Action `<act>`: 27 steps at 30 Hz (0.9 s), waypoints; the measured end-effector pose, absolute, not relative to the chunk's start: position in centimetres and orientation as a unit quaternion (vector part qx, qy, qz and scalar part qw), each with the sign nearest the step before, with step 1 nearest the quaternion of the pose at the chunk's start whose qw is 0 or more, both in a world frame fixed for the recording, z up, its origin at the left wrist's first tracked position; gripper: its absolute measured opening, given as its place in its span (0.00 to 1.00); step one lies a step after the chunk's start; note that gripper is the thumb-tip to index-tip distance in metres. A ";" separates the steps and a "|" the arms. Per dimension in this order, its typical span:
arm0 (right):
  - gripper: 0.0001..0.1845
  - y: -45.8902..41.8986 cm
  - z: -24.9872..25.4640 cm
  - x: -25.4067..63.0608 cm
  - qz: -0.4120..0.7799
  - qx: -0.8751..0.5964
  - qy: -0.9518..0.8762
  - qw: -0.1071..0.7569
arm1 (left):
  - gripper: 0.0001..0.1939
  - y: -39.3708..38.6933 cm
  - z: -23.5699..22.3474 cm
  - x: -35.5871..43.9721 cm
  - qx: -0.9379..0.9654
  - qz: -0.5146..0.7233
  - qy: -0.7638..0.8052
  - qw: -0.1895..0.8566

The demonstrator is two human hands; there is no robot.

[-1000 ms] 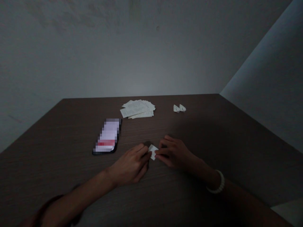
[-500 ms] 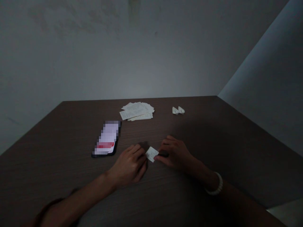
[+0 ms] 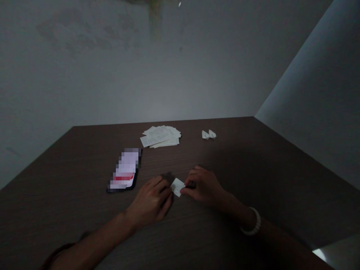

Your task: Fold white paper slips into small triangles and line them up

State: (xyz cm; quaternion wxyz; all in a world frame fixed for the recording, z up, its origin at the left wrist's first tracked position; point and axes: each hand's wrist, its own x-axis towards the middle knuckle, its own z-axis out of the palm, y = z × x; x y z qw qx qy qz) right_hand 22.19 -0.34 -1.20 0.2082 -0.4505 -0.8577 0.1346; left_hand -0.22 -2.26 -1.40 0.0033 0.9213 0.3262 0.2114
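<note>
In the head view, your right hand (image 3: 204,186) pinches the right corner of the small paper square (image 3: 177,187), low over the table (image 3: 168,240) between your hands, while your left hand's (image 3: 153,197) curled fingers meet its left corner, whether gripping or just pressing you cannot tell. Beyond them, the peaked white paper shapes (image 3: 212,134) look already folded; your square seems only partly shaped, and the fanned pile of printed slips (image 3: 161,135) lies flat, apparently unfolded.
</note>
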 end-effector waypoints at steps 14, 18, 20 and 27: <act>0.12 -0.3 -0.8 22.1 0.165 -0.452 -0.855 0.192 | 0.08 -2.1 -1.3 -0.1 0.905 0.193 0.373 0.065; 0.10 -0.2 -1.3 22.0 0.179 -0.445 -0.854 0.200 | 0.11 -2.0 -1.0 0.0 0.892 0.205 0.394 0.084; 0.10 -0.3 -1.4 22.0 0.179 -0.453 -0.850 0.203 | 0.11 -1.9 -1.0 0.1 0.889 0.206 0.399 0.089; 0.17 -0.4 -1.0 22.1 0.172 -0.447 -0.849 0.223 | 0.09 -1.5 -1.9 0.0 0.886 0.224 0.394 0.097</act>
